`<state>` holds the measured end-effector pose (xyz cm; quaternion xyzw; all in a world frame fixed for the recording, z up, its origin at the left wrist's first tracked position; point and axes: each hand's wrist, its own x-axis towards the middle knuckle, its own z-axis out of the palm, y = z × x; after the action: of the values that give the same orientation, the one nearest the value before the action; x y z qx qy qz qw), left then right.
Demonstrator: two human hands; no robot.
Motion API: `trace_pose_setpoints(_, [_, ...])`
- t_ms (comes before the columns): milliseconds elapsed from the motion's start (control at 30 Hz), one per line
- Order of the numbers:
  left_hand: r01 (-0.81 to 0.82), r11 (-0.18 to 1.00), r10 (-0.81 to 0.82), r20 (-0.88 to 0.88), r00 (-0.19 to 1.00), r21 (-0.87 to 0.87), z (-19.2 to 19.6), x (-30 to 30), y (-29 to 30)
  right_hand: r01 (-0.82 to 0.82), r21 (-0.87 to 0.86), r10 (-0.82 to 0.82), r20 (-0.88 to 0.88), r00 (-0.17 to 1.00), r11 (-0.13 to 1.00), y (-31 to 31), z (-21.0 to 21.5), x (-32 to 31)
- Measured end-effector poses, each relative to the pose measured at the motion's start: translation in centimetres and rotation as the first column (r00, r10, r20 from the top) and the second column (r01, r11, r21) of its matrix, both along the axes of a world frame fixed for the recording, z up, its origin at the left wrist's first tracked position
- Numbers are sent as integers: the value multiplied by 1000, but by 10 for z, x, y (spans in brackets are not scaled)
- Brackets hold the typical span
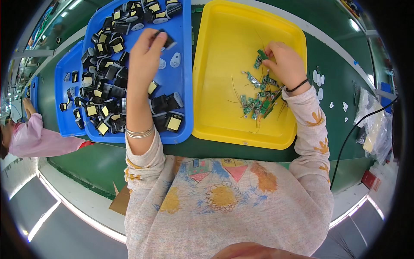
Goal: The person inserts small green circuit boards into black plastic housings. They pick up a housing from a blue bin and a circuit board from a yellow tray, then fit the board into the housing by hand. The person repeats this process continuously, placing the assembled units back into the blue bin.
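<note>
Black cable (346,137), clear plastic (380,133), red box (371,180)

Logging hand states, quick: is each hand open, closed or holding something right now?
Left hand: closed, holding a black part over the blue tray.
Right hand: closed, pinching a green circuit board over the yellow tray.

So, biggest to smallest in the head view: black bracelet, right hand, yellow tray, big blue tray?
1. yellow tray and big blue tray, too alike to rank
2. right hand
3. black bracelet

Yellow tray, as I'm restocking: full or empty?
The yellow tray is partly filled: green circuit boards lie toward its right; yellow bottom shows left.
</note>
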<state>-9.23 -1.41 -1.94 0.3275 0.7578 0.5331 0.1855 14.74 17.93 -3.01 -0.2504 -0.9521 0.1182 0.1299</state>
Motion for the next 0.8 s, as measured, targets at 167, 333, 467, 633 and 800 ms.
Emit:
trace_pose_setpoints(167, [255,939,-330,393,859,231,7,33,11,15,-314,19,105,994,949,-3,18,-3])
trace_pose_setpoints(333, [258,882,-441,499,746,394,13,64,12,-386,-898,-61,-406,912,211,-38,49,-6])
trace_pose_setpoints(467, [188,840,-476,527,704,509,14,81,15,-566,-775,-172,-540,824,-282,-59,56,-19])
trace_pose_setpoints(633, [246,760,-594,488,640,601,14,90,14,-653,-626,-326,-567,756,-426,-69,42,-27])
trace_pose_setpoints(800, [301,820,-519,409,751,487,17,93,13,-670,-611,-328,-587,741,-421,-67,37,-23])
